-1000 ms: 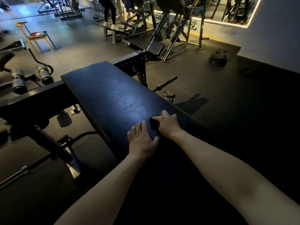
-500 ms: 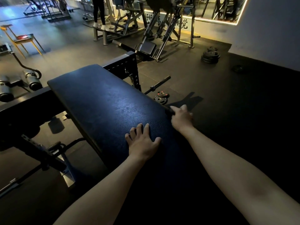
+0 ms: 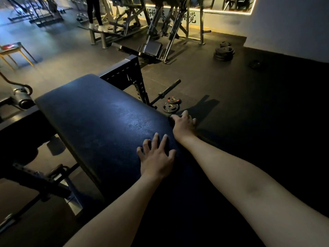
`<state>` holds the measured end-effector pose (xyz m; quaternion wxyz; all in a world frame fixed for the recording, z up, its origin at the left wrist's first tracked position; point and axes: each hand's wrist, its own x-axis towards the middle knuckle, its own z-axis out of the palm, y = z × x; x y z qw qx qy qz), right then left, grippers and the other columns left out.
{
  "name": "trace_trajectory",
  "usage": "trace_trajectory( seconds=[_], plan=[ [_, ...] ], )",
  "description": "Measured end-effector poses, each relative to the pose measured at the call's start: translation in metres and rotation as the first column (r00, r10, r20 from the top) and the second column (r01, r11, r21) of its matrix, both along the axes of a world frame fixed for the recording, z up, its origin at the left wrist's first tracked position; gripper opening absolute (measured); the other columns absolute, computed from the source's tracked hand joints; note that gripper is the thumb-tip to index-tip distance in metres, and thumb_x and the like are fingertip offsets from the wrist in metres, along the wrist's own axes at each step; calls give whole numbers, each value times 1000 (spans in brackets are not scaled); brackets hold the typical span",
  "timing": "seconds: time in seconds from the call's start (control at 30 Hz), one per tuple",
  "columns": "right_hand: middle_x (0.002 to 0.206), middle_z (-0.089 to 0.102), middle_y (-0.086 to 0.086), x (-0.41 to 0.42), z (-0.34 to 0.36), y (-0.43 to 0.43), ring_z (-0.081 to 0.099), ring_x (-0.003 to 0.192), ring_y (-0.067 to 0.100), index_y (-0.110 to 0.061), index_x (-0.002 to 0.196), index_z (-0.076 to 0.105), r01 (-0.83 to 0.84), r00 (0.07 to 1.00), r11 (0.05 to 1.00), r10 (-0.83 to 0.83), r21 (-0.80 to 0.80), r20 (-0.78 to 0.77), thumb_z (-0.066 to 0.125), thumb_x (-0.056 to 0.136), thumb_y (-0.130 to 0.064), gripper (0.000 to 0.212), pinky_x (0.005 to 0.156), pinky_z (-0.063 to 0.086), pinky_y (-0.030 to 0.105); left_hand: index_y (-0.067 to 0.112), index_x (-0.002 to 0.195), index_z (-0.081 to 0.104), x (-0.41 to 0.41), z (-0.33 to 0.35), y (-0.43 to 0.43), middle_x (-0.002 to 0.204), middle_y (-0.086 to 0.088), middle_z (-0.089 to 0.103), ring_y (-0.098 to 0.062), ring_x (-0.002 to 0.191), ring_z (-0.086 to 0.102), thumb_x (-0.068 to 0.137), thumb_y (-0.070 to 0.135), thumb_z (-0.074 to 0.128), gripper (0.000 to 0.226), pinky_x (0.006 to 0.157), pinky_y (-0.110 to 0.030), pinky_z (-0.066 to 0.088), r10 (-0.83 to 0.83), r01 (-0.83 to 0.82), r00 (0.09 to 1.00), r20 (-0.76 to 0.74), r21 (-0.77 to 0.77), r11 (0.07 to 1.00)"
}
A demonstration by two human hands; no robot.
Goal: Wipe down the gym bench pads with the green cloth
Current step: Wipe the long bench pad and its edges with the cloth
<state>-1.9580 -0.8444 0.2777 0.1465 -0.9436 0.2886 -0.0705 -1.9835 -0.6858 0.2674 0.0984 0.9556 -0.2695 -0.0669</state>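
Wiping along the right-hand edge of the bench pad (image 3: 99, 122) — the right hand (image 3: 183, 125) sits at the pad's rim, fingers curled over a small dark wad, presumably the cloth (image 3: 171, 120). Its green cannot be made out in this light; only a sliver shows at the fingertips. Gripping it bunched at the rim likely lets the hand drag along the side seam.

Left hand (image 3: 156, 157) lies nearer the body, just beside the right wrist, fingers spread and straight, pressing flat on the upholstery and holding nothing. Judged as a brace: it steadies the reach across the pad.

Pad surface: dark blue, grained like leatherette, with a dull sheen ahead of the left hand. No visible streaks to tell wiped from unwiped.

Room is dim. Beyond the right hand on the rubber floor (image 3: 204, 73) — two small weight plates (image 3: 171, 105) and a short bar (image 3: 167, 91). Further off, a stack of plates (image 3: 224, 53), plate-loaded machines, a lit strip along the wall. Far to the left of both hands, a yellow-legged chair (image 3: 12, 52). Another person's legs (image 3: 95, 13) stand at the back.
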Motion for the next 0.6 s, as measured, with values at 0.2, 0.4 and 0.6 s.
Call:
trace_trajectory(
  seconds=[0.2,0.4,0.6],
  plan=[
    [129,41,13,-29,14,-6,51,108,35,-30,141,49,59,997,993,-54,99,-56,31,101,-23,43,100,33,44,44,154,17,0,2,3,167,5,9,-26,144,9,90,63,24,66,115,-53,7,-6,6,1000,19,7,1000],
    [127,45,14,-91,18,-23,52,108,37,-21,127,59,224,971,970,-213,95,-112,34,101,-25,37,102,34,44,39,155,18,-3,12,-8,167,-2,7,-30,147,5,95,55,28,63,116,-57,5,23,-24,997,-71,-6,1000],
    [129,44,13,-76,14,-20,52,111,40,-26,130,59,244,970,944,-242,222,-38,40,98,-24,38,99,37,43,36,156,20,-22,9,-25,167,-6,6,-27,149,5,98,46,29,60,118,-55,1,-13,10,998,-59,-66,998]
  ],
)
